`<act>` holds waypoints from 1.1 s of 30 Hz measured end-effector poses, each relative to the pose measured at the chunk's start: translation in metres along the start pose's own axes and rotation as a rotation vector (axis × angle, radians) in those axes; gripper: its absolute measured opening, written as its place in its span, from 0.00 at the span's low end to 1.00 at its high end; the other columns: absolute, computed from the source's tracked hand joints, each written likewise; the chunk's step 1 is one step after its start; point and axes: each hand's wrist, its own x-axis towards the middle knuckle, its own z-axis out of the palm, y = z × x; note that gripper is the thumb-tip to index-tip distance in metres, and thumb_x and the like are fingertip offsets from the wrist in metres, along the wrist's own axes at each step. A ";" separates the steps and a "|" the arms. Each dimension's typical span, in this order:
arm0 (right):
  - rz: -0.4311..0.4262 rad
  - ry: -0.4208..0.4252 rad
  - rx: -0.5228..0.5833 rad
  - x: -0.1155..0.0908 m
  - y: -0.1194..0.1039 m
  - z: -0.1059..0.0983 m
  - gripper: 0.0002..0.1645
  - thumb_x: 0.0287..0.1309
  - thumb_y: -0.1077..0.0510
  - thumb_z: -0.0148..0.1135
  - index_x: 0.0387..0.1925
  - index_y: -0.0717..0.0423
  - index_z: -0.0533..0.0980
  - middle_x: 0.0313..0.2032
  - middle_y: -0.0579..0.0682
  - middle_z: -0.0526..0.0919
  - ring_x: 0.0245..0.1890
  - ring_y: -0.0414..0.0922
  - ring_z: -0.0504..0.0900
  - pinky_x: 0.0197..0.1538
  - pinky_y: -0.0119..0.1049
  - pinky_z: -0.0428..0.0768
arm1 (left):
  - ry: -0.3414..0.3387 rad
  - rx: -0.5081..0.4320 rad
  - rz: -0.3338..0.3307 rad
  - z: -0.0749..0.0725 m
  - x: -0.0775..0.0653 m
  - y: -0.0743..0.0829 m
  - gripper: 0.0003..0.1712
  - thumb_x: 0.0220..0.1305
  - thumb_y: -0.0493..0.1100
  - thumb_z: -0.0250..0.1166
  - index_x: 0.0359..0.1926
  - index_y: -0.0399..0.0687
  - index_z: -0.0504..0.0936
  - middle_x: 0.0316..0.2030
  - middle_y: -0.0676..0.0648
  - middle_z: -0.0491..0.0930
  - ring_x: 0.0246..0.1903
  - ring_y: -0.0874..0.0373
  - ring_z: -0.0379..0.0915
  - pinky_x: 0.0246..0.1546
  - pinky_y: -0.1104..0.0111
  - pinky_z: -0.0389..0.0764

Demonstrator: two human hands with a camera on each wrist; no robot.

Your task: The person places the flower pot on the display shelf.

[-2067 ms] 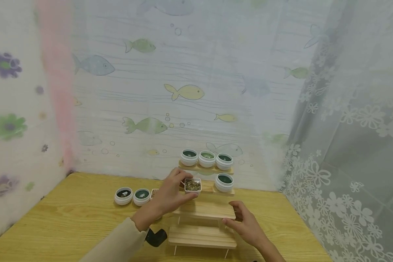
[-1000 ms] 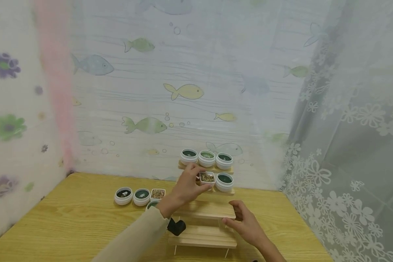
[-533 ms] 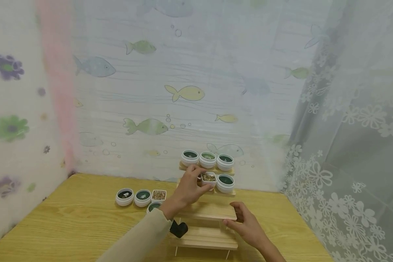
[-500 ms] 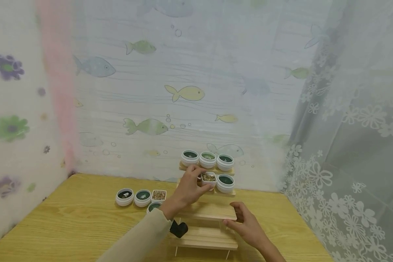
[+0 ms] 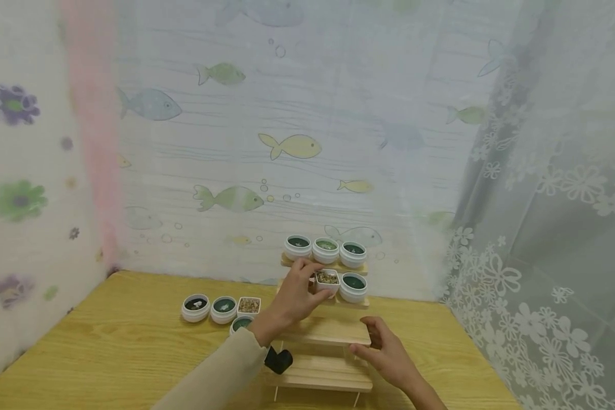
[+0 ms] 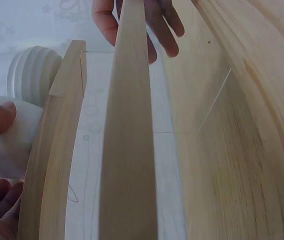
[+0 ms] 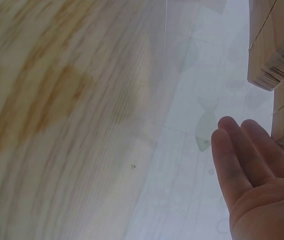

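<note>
My left hand (image 5: 292, 293) pinches a small square white pot (image 5: 328, 279) of brown, gravel-like bits between thumb and fingers. The pot sits on the second-highest step of a wooden tiered stand (image 5: 323, 329), just left of a round white pot (image 5: 353, 287) with a dark green top. In the left wrist view, the square pot's white wall (image 6: 19, 142) meets the step's edge, thumb on its near side. My right hand (image 5: 389, 353) grips the right end of a lower step, thumb in front. Its fingers (image 7: 254, 157) extend beneath in the right wrist view.
Three round white pots (image 5: 326, 250) line the top step. Left of the stand, two round pots (image 5: 222, 310), a square pot (image 5: 249, 306) and a partly hidden round pot (image 5: 242, 323) stand on the wooden table (image 5: 107, 341). A fish-print curtain (image 5: 236, 142) hangs behind.
My left hand has carried the square pot rightward and back onto the second step, beside the round pot. Over the last half second it has stayed there. My right hand keeps its place.
</note>
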 end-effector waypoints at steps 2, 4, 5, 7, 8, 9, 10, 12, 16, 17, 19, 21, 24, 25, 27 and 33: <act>-0.001 -0.001 0.001 0.000 0.000 0.000 0.39 0.53 0.47 0.70 0.60 0.59 0.65 0.58 0.66 0.73 0.54 0.56 0.76 0.49 0.45 0.79 | 0.013 0.013 0.010 -0.003 -0.003 -0.001 0.28 0.52 0.44 0.74 0.54 0.41 0.77 0.44 0.45 0.68 0.36 0.58 0.69 0.37 0.69 0.76; -0.006 0.003 0.010 0.000 -0.001 0.000 0.37 0.53 0.49 0.70 0.59 0.59 0.66 0.57 0.66 0.73 0.54 0.56 0.76 0.49 0.45 0.79 | 0.027 0.014 0.027 -0.006 -0.006 -0.003 0.28 0.52 0.44 0.74 0.53 0.41 0.77 0.44 0.45 0.69 0.38 0.56 0.70 0.38 0.67 0.77; -0.011 0.007 0.013 0.000 -0.001 0.000 0.37 0.52 0.49 0.70 0.59 0.59 0.66 0.57 0.66 0.73 0.54 0.56 0.76 0.49 0.45 0.79 | 0.033 0.014 0.035 -0.008 -0.008 -0.004 0.28 0.52 0.44 0.74 0.53 0.41 0.77 0.45 0.45 0.69 0.39 0.55 0.71 0.38 0.66 0.77; -0.008 0.015 0.025 0.000 -0.001 0.000 0.36 0.52 0.50 0.71 0.58 0.59 0.67 0.57 0.66 0.73 0.53 0.56 0.76 0.49 0.45 0.79 | 0.042 0.011 0.051 -0.013 -0.013 -0.007 0.28 0.52 0.43 0.74 0.53 0.39 0.77 0.45 0.44 0.69 0.40 0.53 0.71 0.39 0.65 0.78; -0.005 0.015 0.030 0.001 -0.001 0.000 0.36 0.52 0.50 0.71 0.58 0.58 0.67 0.57 0.66 0.73 0.54 0.57 0.76 0.49 0.45 0.79 | 0.046 0.007 0.054 -0.015 -0.015 -0.008 0.28 0.52 0.42 0.74 0.53 0.39 0.77 0.45 0.44 0.69 0.40 0.53 0.72 0.40 0.64 0.79; -0.006 0.011 0.029 0.001 0.000 0.000 0.36 0.52 0.50 0.71 0.58 0.59 0.67 0.58 0.66 0.73 0.54 0.57 0.76 0.49 0.46 0.79 | 0.050 0.004 0.060 -0.018 -0.018 -0.009 0.28 0.51 0.42 0.75 0.53 0.38 0.77 0.45 0.44 0.69 0.41 0.52 0.72 0.40 0.64 0.79; -0.004 0.005 0.033 0.001 0.000 0.000 0.36 0.52 0.50 0.71 0.59 0.59 0.66 0.58 0.66 0.72 0.55 0.57 0.75 0.50 0.46 0.78 | 0.052 0.003 0.061 -0.022 -0.020 -0.010 0.28 0.51 0.41 0.75 0.53 0.38 0.77 0.45 0.44 0.69 0.42 0.51 0.72 0.40 0.64 0.79; 0.006 -0.006 0.034 0.001 0.001 0.001 0.37 0.53 0.49 0.70 0.60 0.58 0.66 0.60 0.66 0.71 0.55 0.58 0.75 0.50 0.46 0.78 | 0.057 0.002 0.059 -0.029 -0.026 -0.010 0.28 0.51 0.40 0.75 0.53 0.38 0.77 0.44 0.43 0.69 0.42 0.51 0.72 0.40 0.64 0.80; 0.015 -0.014 0.015 0.001 0.001 0.001 0.39 0.54 0.46 0.69 0.61 0.59 0.64 0.61 0.65 0.69 0.56 0.58 0.75 0.50 0.47 0.78 | 0.071 0.023 0.050 -0.041 -0.037 -0.011 0.26 0.51 0.39 0.74 0.52 0.39 0.77 0.43 0.43 0.69 0.40 0.52 0.73 0.40 0.64 0.80; 0.018 -0.008 0.006 0.001 0.001 0.001 0.39 0.54 0.46 0.69 0.61 0.59 0.65 0.61 0.65 0.69 0.55 0.58 0.75 0.50 0.48 0.78 | 0.076 0.033 0.053 -0.044 -0.040 -0.011 0.26 0.51 0.39 0.74 0.52 0.40 0.77 0.44 0.43 0.70 0.40 0.53 0.74 0.40 0.64 0.80; 0.023 0.003 -0.004 0.000 0.001 0.000 0.39 0.53 0.46 0.69 0.61 0.59 0.65 0.61 0.65 0.70 0.55 0.58 0.75 0.50 0.48 0.78 | 0.091 0.056 0.065 -0.048 -0.046 -0.012 0.26 0.50 0.40 0.75 0.51 0.40 0.78 0.44 0.44 0.70 0.38 0.54 0.74 0.39 0.64 0.80; 0.028 0.009 -0.009 -0.001 0.001 -0.001 0.39 0.53 0.46 0.69 0.61 0.59 0.65 0.60 0.65 0.70 0.55 0.58 0.75 0.50 0.49 0.78 | 0.114 0.082 0.074 -0.051 -0.053 -0.013 0.25 0.50 0.39 0.75 0.50 0.40 0.78 0.44 0.46 0.71 0.37 0.55 0.74 0.37 0.65 0.79; 0.029 0.005 -0.005 -0.001 0.001 -0.001 0.39 0.53 0.46 0.69 0.60 0.58 0.66 0.60 0.65 0.70 0.56 0.58 0.74 0.51 0.48 0.77 | 0.147 0.092 0.094 -0.057 -0.061 -0.017 0.25 0.48 0.37 0.76 0.48 0.39 0.79 0.45 0.46 0.71 0.38 0.53 0.74 0.38 0.66 0.78; 0.031 0.004 -0.005 0.000 0.001 -0.001 0.39 0.53 0.46 0.69 0.60 0.58 0.66 0.60 0.64 0.71 0.56 0.58 0.74 0.51 0.48 0.77 | 0.157 0.097 0.104 -0.059 -0.063 -0.019 0.25 0.48 0.36 0.76 0.48 0.39 0.79 0.45 0.46 0.71 0.38 0.53 0.74 0.38 0.67 0.78; 0.031 -0.001 0.001 0.000 0.001 -0.001 0.39 0.53 0.46 0.69 0.60 0.58 0.66 0.60 0.65 0.70 0.56 0.58 0.74 0.51 0.47 0.78 | 0.172 0.103 0.122 -0.062 -0.066 -0.023 0.24 0.48 0.35 0.76 0.48 0.38 0.79 0.44 0.45 0.72 0.37 0.53 0.74 0.37 0.66 0.78; 0.022 -0.010 0.018 0.002 0.001 0.001 0.40 0.53 0.47 0.69 0.61 0.61 0.64 0.61 0.65 0.70 0.55 0.58 0.75 0.50 0.47 0.78 | 0.191 0.166 0.127 -0.071 -0.075 -0.039 0.26 0.46 0.35 0.77 0.48 0.39 0.78 0.43 0.45 0.72 0.38 0.57 0.72 0.36 0.66 0.79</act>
